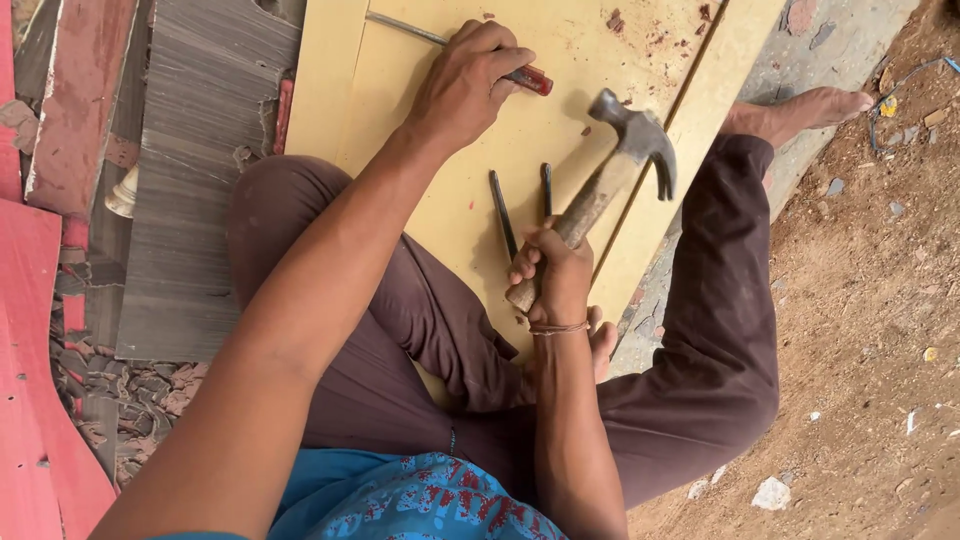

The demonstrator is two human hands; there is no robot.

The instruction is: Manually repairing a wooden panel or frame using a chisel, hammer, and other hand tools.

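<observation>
The right hand (552, 275) is wrapped tight around the wooden handle of a claw hammer (612, 165), whose steel head hangs raised above a pale yellow board (575, 60) lying across the person's lap. The left hand (470, 80) is closed over a red-handled tool (528, 78), pressing it flat to the board, with a thin metal shaft running out toward the upper left. The likeliest mishap, as I judge it, is a blow that glances off the small red butt and lands on the left knuckles just beside it, since the fingers cover most of the handle. The board rests only on the knees, so a strike could make it bounce or slide, and two dark metal rods (503, 212) lying loose near the hammer handle could roll off onto the bare foot (800, 108) or the dirt. The tip of the held tool is cut off at the top edge, so I cannot tell what it bites into. The hammer's striking face is turned away, and the far end of the board is out of view.
</observation>
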